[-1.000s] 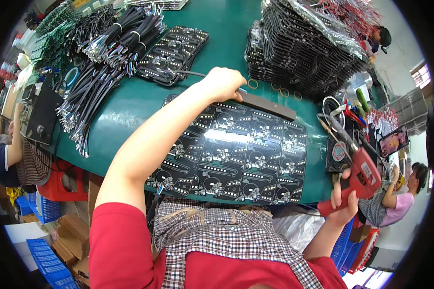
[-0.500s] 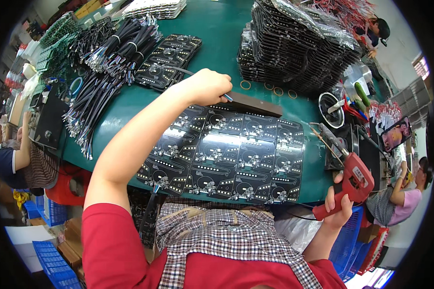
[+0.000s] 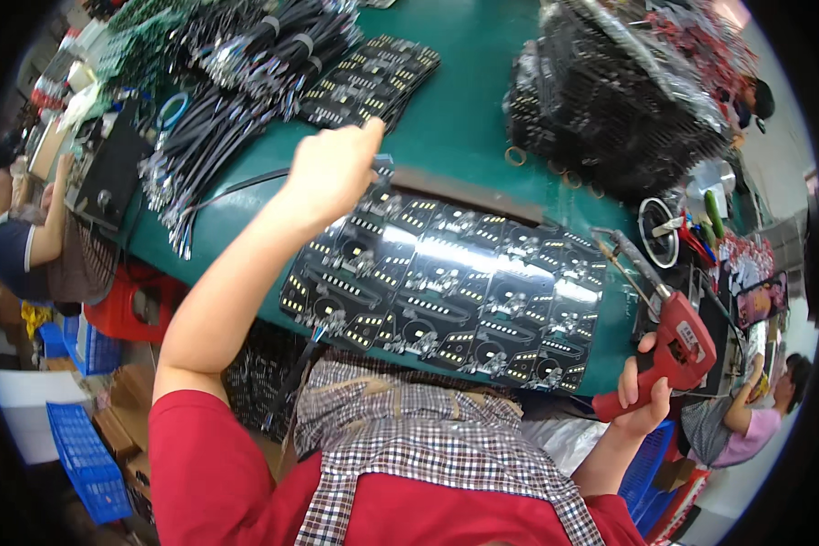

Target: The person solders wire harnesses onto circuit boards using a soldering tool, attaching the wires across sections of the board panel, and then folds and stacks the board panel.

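Tabletop (image 3: 469, 118), cable (image 3: 247, 183) partly behind left hand (image 3: 332, 173)

You have one red soldering gun (image 3: 687, 338), one dark bar (image 3: 469, 195), four tan rings (image 3: 516, 164), one blue ring (image 3: 161, 115), one phone (image 3: 763, 301).

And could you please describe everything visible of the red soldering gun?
The soldering gun is pistol-shaped, with a red, plastic-looking body, a pale label on its side, and a greyish, metal-looking barrel with a thin coppery rod beside it. The right hand grips its handle beside the green table. The barrel slants up and left; whether its end touches anything is unclear.
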Demonstrator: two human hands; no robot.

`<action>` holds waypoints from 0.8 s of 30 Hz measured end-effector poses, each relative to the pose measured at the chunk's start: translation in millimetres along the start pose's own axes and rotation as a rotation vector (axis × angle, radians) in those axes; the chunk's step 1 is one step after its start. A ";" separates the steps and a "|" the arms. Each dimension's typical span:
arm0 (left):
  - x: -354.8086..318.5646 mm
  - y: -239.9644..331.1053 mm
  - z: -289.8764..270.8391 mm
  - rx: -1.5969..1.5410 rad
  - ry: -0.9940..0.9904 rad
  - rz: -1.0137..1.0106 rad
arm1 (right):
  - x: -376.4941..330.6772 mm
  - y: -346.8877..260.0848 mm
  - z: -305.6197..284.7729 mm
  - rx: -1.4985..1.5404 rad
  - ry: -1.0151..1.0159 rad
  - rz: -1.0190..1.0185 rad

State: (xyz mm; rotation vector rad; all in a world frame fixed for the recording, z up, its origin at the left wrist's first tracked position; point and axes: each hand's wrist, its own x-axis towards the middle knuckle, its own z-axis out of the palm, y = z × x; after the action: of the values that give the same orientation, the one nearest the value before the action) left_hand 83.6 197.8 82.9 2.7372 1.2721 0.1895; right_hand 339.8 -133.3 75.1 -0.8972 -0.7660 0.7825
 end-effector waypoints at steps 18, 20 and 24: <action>-144.4 27.3 65.9 -0.317 0.368 -0.208 | 81.8 71.9 99.0 -0.276 -0.291 0.499; -149.4 27.1 71.7 -0.300 0.318 -0.160 | 79.3 85.3 101.7 -0.237 -0.298 0.578; -146.6 26.3 73.9 -0.345 0.363 -0.255 | 73.3 92.4 108.6 -0.250 -0.276 0.717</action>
State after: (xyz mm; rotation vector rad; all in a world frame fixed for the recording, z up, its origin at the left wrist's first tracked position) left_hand 21.6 64.7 5.0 2.2902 1.4912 0.8256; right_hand 262.1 5.7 56.1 -1.3338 -0.7956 1.4862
